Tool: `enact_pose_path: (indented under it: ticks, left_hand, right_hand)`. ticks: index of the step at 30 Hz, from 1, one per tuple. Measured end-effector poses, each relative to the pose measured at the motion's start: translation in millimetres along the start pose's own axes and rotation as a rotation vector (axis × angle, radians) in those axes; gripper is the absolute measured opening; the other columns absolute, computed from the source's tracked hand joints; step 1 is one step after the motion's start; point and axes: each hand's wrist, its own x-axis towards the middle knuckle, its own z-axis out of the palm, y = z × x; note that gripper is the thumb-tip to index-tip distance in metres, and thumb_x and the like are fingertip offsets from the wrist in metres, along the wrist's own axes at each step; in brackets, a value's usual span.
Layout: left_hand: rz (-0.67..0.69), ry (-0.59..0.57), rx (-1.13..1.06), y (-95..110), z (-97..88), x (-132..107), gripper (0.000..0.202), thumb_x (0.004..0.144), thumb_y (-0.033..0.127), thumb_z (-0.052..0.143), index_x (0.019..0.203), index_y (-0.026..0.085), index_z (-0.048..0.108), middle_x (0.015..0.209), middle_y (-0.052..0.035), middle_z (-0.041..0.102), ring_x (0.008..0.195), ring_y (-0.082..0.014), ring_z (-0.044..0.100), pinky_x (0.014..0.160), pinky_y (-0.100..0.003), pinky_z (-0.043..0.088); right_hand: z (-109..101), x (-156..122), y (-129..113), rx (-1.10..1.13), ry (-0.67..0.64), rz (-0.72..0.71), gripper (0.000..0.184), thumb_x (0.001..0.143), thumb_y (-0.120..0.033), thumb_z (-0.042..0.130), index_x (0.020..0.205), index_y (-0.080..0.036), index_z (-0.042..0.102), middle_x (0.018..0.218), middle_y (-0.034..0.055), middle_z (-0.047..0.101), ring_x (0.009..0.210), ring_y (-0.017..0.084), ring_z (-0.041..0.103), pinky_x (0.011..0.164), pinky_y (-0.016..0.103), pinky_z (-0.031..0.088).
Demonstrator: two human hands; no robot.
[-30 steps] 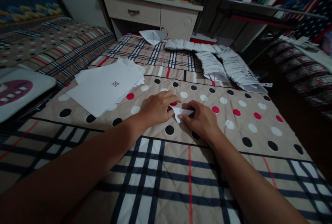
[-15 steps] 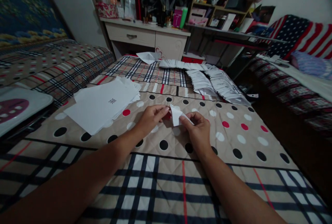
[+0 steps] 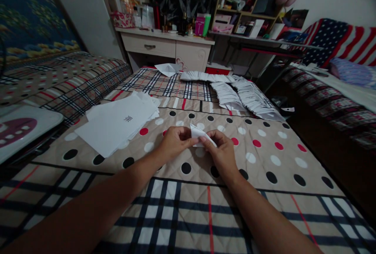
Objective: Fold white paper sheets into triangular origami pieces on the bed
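Note:
A small folded piece of white paper (image 3: 197,131) is held between my two hands, just above the dotted bedcover (image 3: 173,160). My left hand (image 3: 178,141) pinches its left lower edge, thumb in front and fingers behind. My right hand (image 3: 221,147) grips the right part, its thumb lying across the front close to the left thumb. The paper's upper left corner points upward in a sharp tip. To the left lies a loose stack of white paper sheets (image 3: 114,124), the top one bearing a small dark printed mark.
Rows of folded white papers (image 3: 254,97) stand packed together at the bed's far right. Another folded paper (image 3: 168,69) lies at the far edge. Beyond are a white dresser (image 3: 164,44) and shelves (image 3: 241,11). A white, pink-marked object (image 3: 26,128) is at left.
My left hand has moved right and now grips the paper's lower edge beside my right thumb. The paper has turned a little in my hands. The view has shifted slightly.

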Motion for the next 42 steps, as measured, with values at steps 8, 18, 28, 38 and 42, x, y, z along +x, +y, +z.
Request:
enact_pose_path:
  ticks: [8, 18, 28, 38, 42]
  left_hand:
    - [-0.03, 0.022, -0.023, -2.7, 2.8, -3.0, 0.039, 0.059, 0.039, 0.083, 0.08, 0.011, 0.064, 0.067, -0.0025, 0.068, 0.055, -0.0127, 0.062, 0.05, -0.022, 0.048]
    - [0.203, 0.012, 0.147, -1.8, -7.5, -1.4, 0.027, 0.07, 0.036, 0.074, 0.079, 0.014, 0.063, 0.071, -0.0014, 0.065, 0.062, -0.0115, 0.059, 0.057, -0.021, 0.048]
    - [0.311, 0.07, 0.353, 2.0, -13.7, -4.5, 0.024, 0.08, 0.037, 0.065, 0.073, 0.013, 0.066, 0.065, -0.0026, 0.063, 0.058, -0.0122, 0.057, 0.052, -0.021, 0.045]
    - [0.373, -0.003, 0.35, 8.2, -15.8, -11.2, 0.033, 0.084, 0.032, 0.06, 0.057, 0.014, 0.057, 0.051, 0.0023, 0.051, 0.051, -0.0082, 0.048, 0.05, -0.021, 0.035]
    - [0.328, -0.022, 0.265, 5.2, -13.8, -11.5, 0.034, 0.088, 0.035, 0.055, 0.061, 0.014, 0.055, 0.054, 0.0031, 0.05, 0.052, -0.0079, 0.049, 0.051, -0.02, 0.037]
  right_hand:
    - [2.9, -2.0, -4.2, 0.057, -0.09, 0.052, 0.029, 0.067, -0.043, 0.077, 0.075, -0.018, 0.064, 0.059, -0.0023, 0.061, 0.047, 0.01, 0.05, 0.045, 0.022, 0.038]
    - [-2.7, -1.4, 1.1, 0.048, -0.115, 0.107, 0.031, 0.069, -0.045, 0.076, 0.066, -0.018, 0.06, 0.043, -0.0057, 0.048, 0.038, 0.007, 0.034, 0.038, 0.021, 0.021]
    - [-3.0, -0.7, 1.8, 0.053, -0.153, 0.096, 0.028, 0.068, -0.039, 0.077, 0.064, -0.018, 0.059, 0.043, -0.0062, 0.048, 0.039, 0.007, 0.033, 0.04, 0.022, 0.022]
    - [-4.2, -1.1, -1.0, 0.1, -0.232, 0.101, 0.026, 0.066, -0.036, 0.077, 0.062, -0.016, 0.061, 0.047, -0.0059, 0.047, 0.042, 0.006, 0.033, 0.041, 0.022, 0.02]
    - [-4.5, -1.8, -1.5, 0.11, -0.215, 0.064, 0.026, 0.067, -0.035, 0.077, 0.06, -0.016, 0.06, 0.046, -0.0061, 0.045, 0.042, 0.006, 0.033, 0.042, 0.022, 0.02]
